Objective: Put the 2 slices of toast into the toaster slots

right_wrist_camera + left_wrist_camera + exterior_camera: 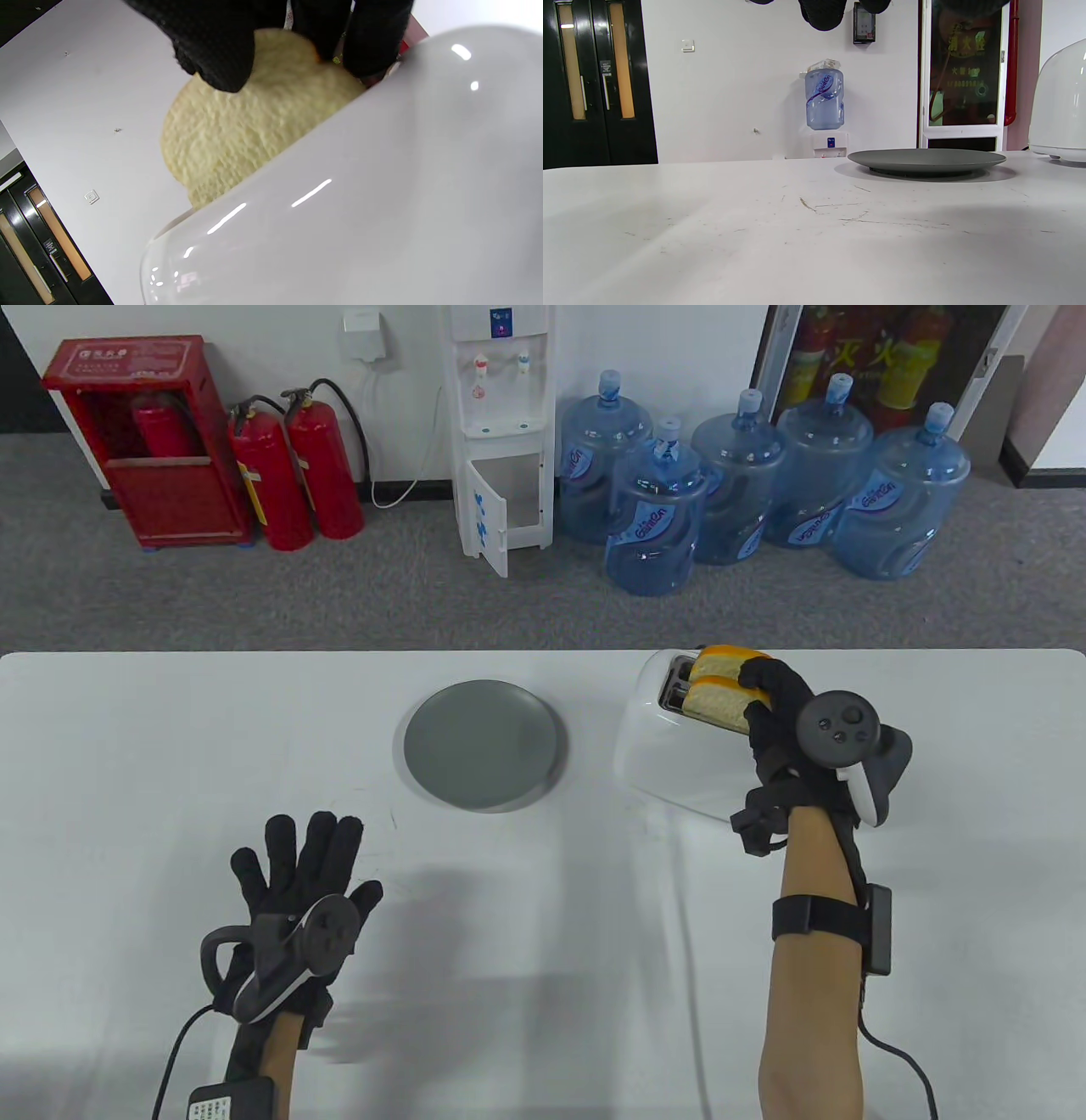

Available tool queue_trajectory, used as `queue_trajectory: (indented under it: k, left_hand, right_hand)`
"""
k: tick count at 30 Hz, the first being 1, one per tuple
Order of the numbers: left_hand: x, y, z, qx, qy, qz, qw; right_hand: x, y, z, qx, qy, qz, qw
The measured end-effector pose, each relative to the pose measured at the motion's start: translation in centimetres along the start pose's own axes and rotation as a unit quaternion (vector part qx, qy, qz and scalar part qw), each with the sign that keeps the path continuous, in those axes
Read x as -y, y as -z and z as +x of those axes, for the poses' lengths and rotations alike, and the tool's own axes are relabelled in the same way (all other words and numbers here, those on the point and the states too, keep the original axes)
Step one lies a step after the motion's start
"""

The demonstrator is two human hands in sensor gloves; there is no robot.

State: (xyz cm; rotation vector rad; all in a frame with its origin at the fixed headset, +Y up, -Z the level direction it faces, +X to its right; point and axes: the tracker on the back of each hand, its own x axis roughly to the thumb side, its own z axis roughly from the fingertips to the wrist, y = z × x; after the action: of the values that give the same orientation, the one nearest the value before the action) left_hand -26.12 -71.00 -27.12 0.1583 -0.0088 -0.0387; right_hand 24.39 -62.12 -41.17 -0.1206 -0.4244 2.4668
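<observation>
the right hand [785,712] pinches the near toast [717,704] by its top edge to steer it into the toaster [670,755] slot; the far toast [725,659] stands in the other. the left hand [297,891], fingers spread, idles above the counter [170,746].

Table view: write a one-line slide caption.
Right hand grips toast standing in the white toaster; left hand open beside the grey plate.

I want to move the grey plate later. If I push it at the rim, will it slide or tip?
The grey plate looks shallow and wide, and seems to rest on a narrow foot ring in the left wrist view, so a sideways push probably slides it across the smooth table. Pressing down on the overhanging rim might tip it. It looks rigid, possibly breakable.
</observation>
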Motion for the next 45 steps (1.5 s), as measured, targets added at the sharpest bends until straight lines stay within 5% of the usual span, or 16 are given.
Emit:
queue_trajectory:
  k: [9, 27, 45]
  left_hand:
    - [-0.1, -0.1, 0.2, 0.008, -0.008, 0.009, 1.000]
    - [-0.2, -0.5, 1.2, 0.029, -0.011, 0.017, 0.999]
    - [-0.1, -0.7, 2.4, 0.057, -0.017, 0.022, 0.998]
  right_hand:
    - [1.5, -0.6, 0.7, 0.001, -0.049, -0.004, 0.999]
    - [7.7, -3.3, 4.0, 0.051, 0.001, -0.062, 0.997]
    - [7.7, -9.3, 8.9, 0.174, -0.029, -0.113, 0.978]
